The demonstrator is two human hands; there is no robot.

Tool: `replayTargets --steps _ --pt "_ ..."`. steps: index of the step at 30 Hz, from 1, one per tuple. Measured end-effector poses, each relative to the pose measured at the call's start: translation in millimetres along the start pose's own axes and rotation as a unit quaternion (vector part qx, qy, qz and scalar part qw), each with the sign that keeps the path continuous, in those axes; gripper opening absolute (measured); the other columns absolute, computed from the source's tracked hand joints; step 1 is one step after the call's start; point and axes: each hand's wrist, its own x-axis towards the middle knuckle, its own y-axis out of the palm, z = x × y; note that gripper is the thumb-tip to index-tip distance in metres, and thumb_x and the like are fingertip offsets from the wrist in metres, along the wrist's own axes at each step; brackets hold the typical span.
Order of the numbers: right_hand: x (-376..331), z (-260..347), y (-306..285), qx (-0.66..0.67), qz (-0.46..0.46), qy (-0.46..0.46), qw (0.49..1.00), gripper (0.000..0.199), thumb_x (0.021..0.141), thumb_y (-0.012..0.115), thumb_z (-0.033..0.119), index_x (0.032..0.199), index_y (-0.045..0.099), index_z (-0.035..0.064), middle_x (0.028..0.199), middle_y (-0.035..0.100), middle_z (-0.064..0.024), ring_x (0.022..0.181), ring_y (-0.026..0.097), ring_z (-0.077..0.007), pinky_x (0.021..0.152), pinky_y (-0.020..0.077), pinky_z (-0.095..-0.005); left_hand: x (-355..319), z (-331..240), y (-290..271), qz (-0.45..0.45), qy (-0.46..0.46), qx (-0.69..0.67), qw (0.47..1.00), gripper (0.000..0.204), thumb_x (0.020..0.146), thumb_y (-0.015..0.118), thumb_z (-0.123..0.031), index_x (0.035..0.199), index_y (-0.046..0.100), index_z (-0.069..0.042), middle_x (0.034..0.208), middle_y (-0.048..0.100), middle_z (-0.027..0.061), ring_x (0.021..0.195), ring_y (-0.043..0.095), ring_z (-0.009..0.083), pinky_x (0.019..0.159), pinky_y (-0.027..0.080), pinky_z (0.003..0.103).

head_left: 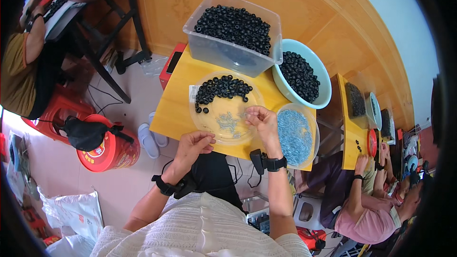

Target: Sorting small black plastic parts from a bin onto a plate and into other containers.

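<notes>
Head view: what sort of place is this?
Likely a small assembly workshop: a clear plastic bin of holed black parts, a yellow worktable, and a similar table with a person in pink beside it.

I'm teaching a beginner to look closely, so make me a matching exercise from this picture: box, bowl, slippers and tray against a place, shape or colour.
Column one
1. Box
2. Bowl
3. Slippers
4. Tray

Column two
A. On the floor, left of the table
B. Beneath the fingertips of the right hand
C. Four-sided and see-through
D. Round and pale blue

Right pairs: 1-C, 2-D, 3-A, 4-B
</notes>
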Motion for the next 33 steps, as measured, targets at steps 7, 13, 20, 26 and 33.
replayTargets --steps 7,13,20,26,33 --pt "-18 1 1 0.026 0.028 0.021 0.999 0.020 0.084 0.054 -0.001 0.102 0.061 -0.0032 0.082 0.059 -0.0016 0.075 0.055 -0.0084 0.071 0.0492 -0.0230 3 1 6 0.007 -0.004 0.008 1.000 0.020 0.088 0.056 -0.013 0.102 0.061 0.000 0.088 0.065 0.0077 0.073 0.062 0.0126 0.067 0.052 0.023" --pt "-40 -12 4 0.075 0.094 0.040 0.992 0.020 0.083 0.057 -0.001 0.102 0.062 -0.0024 0.082 0.061 -0.0010 0.073 0.056 -0.0087 0.071 0.0488 -0.0230 6 1 14 0.024 -0.011 0.015 1.000 0.022 0.088 0.057 -0.017 0.102 0.061 0.000 0.089 0.065 0.0076 0.074 0.062 0.0123 0.069 0.052 0.024" --pt "-71 2 25 -0.119 0.050 -0.125 0.984 0.020 0.073 0.067 -0.002 0.092 0.066 0.0006 0.074 0.058 -0.0061 0.066 0.060 -0.0121 0.060 0.0476 -0.0215 8 -7 29 0.125 -0.095 -0.074 0.985 0.021 0.088 0.057 -0.018 0.100 0.062 -0.001 0.090 0.064 0.0068 0.079 0.062 0.0127 0.074 0.052 0.027" --pt "-85 21 30 -0.163 0.043 -0.196 0.966 0.021 0.072 0.066 -0.004 0.092 0.064 0.0006 0.074 0.056 -0.0082 0.065 0.061 -0.0188 0.058 0.0491 -0.0281 13 -2 27 0.160 -0.124 -0.099 0.974 0.018 0.085 0.060 -0.019 0.096 0.063 -0.004 0.088 0.065 0.0036 0.079 0.061 0.0099 0.074 0.051 0.025" --pt "-85 22 26 -0.228 0.009 -0.250 0.941 0.017 0.073 0.064 -0.001 0.089 0.061 0.0003 0.077 0.055 -0.0126 0.070 0.059 -0.0289 0.059 0.0475 -0.0341 21 -5 30 0.171 -0.127 -0.078 0.974 0.015 0.085 0.059 -0.016 0.094 0.063 -0.004 0.088 0.064 0.0039 0.079 0.062 0.0111 0.075 0.052 0.027"
